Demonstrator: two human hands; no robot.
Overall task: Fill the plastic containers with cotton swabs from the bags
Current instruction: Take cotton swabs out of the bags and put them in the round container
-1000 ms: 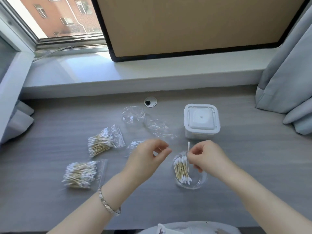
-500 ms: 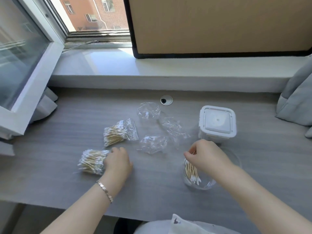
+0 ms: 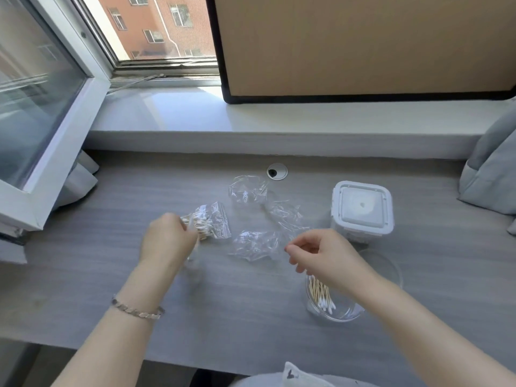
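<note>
A round clear container near the desk's front right holds a small bunch of cotton swabs. My right hand hovers just above it, fingers loosely curled and apart, with nothing in them. My left hand is closed on a bag of swabs, of which only blurred clear plastic shows below the fingers. A second full bag of swabs lies on the desk just beyond that hand. A square container with a white lid, closed, stands behind the round one.
Three empty crumpled clear bags lie mid-desk. A clear round lid rests right of the round container. An open window sash juts in at left, and a grey curtain hangs at right.
My left hand reached left to the nearer bag, closed on it and lifted it toward the middle. My right hand let a swab into the round container and rose out of it.
</note>
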